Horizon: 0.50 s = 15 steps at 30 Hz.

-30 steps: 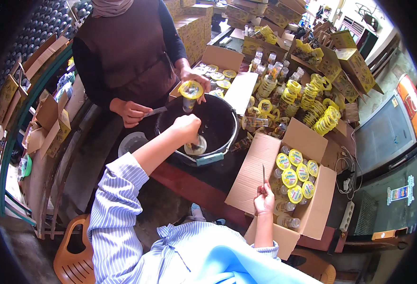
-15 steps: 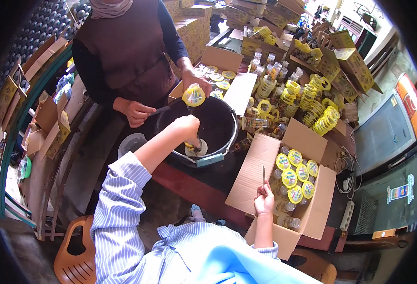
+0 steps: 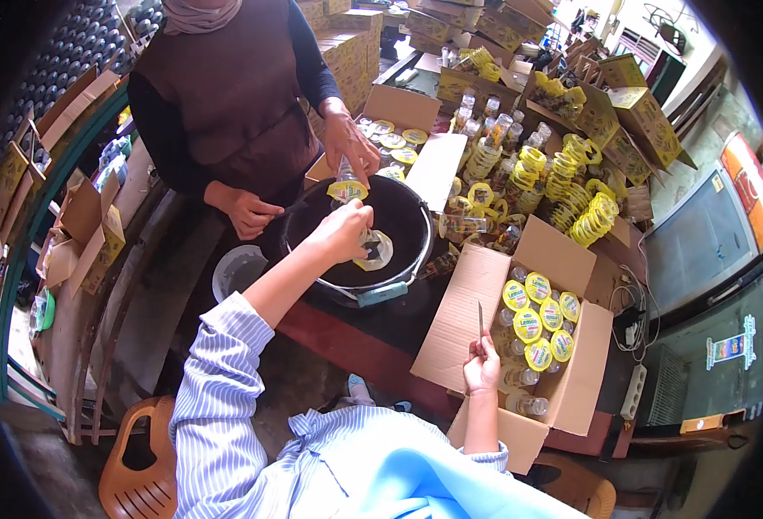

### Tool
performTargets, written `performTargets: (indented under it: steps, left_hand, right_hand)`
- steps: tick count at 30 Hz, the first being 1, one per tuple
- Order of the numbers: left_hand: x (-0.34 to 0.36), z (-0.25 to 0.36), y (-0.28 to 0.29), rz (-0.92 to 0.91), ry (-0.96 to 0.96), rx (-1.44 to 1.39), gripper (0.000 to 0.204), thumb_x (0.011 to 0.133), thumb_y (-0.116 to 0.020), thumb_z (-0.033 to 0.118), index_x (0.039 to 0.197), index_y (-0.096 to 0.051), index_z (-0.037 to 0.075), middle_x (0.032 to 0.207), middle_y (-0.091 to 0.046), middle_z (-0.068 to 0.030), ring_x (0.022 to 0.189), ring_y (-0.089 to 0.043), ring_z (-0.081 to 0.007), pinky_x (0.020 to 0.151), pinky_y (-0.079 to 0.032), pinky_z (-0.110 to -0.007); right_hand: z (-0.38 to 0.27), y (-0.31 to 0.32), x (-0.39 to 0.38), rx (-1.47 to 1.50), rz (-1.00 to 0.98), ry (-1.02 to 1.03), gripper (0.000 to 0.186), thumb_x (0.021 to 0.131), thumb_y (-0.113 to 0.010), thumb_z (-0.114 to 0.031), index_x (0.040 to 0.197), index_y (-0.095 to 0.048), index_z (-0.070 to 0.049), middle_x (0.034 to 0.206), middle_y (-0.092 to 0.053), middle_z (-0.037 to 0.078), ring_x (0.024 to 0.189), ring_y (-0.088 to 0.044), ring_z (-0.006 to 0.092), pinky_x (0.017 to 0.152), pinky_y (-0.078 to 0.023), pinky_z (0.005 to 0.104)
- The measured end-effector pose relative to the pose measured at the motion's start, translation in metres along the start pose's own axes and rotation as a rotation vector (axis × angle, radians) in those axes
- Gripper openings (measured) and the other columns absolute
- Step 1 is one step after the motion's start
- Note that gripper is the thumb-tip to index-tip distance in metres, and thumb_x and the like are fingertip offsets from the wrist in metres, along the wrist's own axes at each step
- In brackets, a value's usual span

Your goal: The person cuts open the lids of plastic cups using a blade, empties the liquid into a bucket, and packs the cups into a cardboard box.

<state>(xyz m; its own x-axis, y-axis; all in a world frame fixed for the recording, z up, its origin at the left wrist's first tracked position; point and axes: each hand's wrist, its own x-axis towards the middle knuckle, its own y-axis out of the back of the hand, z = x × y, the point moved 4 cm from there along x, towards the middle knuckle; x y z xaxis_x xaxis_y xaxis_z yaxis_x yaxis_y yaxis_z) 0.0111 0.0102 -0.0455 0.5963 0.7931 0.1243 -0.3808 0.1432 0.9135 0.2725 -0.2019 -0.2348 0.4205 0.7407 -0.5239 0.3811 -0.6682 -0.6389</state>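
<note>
My left hand (image 3: pixel 340 232) grips a clear plastic cup (image 3: pixel 371 251), tilted with its wide end down inside the black bucket (image 3: pixel 325 290). My right hand (image 3: pixel 483 370) is closed on a thin knife (image 3: pixel 481 316), held upright beside the open carton (image 3: pixel 442 337) of cups with yellow lids (image 3: pixel 528 324). Across the bucket, a co-worker's hand (image 3: pixel 351 143) holds a yellow-lidded cup (image 3: pixel 346 189) upside down, just above my left hand. The co-worker's other hand (image 3: pixel 243 209) is at the bucket's left side with a dark blade, partly hidden against the dark background.
Piled cups with yellow rings (image 3: pixel 572 208) stand among cartons on the table. Another carton (image 3: pixel 433 164) of lidded cups is behind the bucket. A grey bowl (image 3: pixel 234 272) is left of it. Cables and a power strip (image 3: pixel 634 394) lie at right; plastic chairs (image 3: pixel 139 441) are below.
The co-worker has turned the held cup over, lid downward, and lowered it toward the bucket. My left hand has shifted slightly with its cup. My right hand stays in place.
</note>
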Motion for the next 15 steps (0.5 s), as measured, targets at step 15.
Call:
performTargets:
  steps: [15]
  left_hand:
    - [-0.021,-0.012,-0.005,-0.006,-0.076,-0.237,0.044,0.051,-0.075,0.009,0.089,-0.053,0.002,0.081,-0.056,-0.0114,0.08,-0.056,-0.0252,0.072,-0.045,-0.033]
  right_hand:
    - [0.0,-0.002,0.0,0.025,-0.007,-0.002,0.018,0.081,-0.056,-0.006,0.099,-0.061,-0.007,0.07,-0.06,0.0,0.072,-0.056,0.0104,0.073,-0.045,0.021]
